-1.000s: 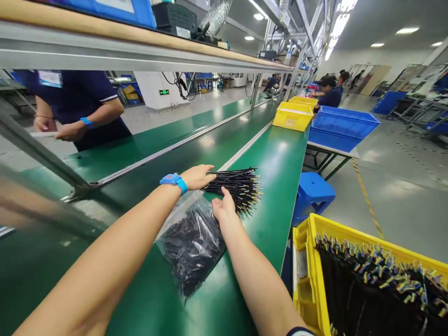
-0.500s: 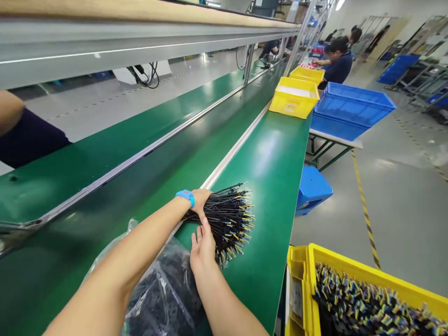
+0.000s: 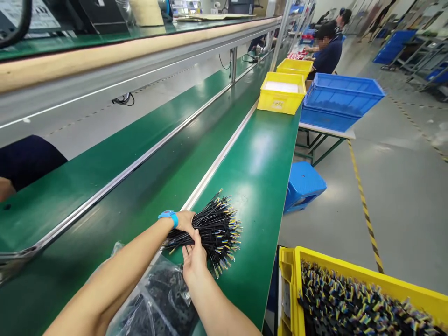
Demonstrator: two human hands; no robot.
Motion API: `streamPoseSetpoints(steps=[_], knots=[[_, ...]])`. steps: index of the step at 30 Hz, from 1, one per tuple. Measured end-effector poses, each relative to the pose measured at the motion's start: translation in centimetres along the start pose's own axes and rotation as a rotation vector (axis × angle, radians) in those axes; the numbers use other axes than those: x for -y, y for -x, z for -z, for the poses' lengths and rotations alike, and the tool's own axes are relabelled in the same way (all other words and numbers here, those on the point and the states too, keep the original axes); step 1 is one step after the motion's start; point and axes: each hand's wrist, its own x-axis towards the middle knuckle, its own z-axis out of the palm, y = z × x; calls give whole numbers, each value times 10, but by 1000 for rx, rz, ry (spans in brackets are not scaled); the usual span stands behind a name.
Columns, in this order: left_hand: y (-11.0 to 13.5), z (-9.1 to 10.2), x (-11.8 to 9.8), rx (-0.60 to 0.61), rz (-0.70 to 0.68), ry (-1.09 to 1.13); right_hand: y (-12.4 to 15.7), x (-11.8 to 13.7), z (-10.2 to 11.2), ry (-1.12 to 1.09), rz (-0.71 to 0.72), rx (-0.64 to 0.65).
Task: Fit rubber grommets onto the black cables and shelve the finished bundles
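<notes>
A thick bundle of black cables (image 3: pixel 217 228) lies on the green bench, its stripped ends with yellow, blue and white wires fanned out to the right. My left hand (image 3: pixel 185 221), with a blue band at the wrist, is wrapped over the bundle from its far side. From the near side my right hand (image 3: pixel 195 259) grips the same bundle, thumb on top and fingers partly hidden beneath it. Just below my hands sits a clear plastic bag (image 3: pixel 157 298) with black parts inside, partly covered by my forearms.
A yellow crate (image 3: pixel 350 270) full of similar cables stands at the lower right. Further along are yellow bins (image 3: pixel 282 95), blue crates (image 3: pixel 343 100) and a blue stool (image 3: pixel 304 184). A metal-edged shelf (image 3: pixel 140 60) runs above the green conveyor (image 3: pixel 168 158). Other people sit nearby.
The camera view has shifted, so the bench and hands appear lower and further left. Both hands stay on the cable bundle, and some cable tails now show left of them.
</notes>
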Motion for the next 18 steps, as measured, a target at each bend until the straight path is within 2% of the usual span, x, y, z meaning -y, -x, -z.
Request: streamPoseSetpoints(steps=[5,9,13,18], knots=[[3,-4,-9,83,51,134,14,20,5,23,-37,45],[9,-7,-13,55,68,217,20,30,6,58,-20,77],[16,-10,-20,8,58,308,25,33,7,88,55,78],[37,-13,-47,0,-45,436,46,50,10,115,155,113]])
